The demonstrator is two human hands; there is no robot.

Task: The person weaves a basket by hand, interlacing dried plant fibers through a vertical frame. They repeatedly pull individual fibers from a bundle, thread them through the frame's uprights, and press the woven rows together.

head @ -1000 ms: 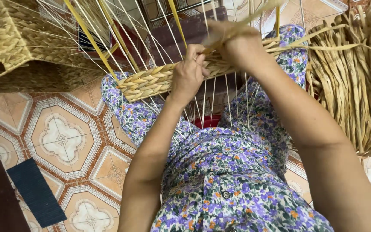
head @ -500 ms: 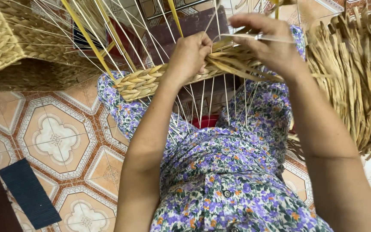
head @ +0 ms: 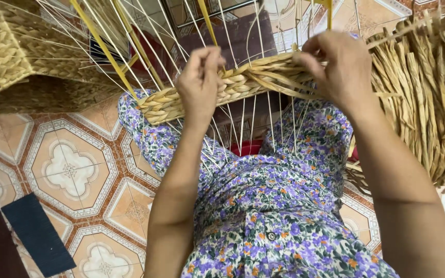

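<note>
A band of woven straw (head: 243,82) runs across thin white wire spokes (head: 256,121) of a basket frame held over my lap. My left hand (head: 199,82) grips the band near its middle, fingers pinched on the top edge. My right hand (head: 336,64) is closed on loose straw strands (head: 279,85) at the band's right end, threading them among the spokes. Yellow rods (head: 104,51) slant through the frame at the upper left.
A finished woven basket (head: 16,56) sits at the upper left. A thick bundle of dried straw (head: 428,103) hangs at the right. Patterned floor tiles (head: 70,167) lie below, with a dark blue mat (head: 34,239) at the lower left.
My right hand has moved up and right along the band, pulling the strands. The left hand shifted slightly up on the weave, and the view moved closer.
</note>
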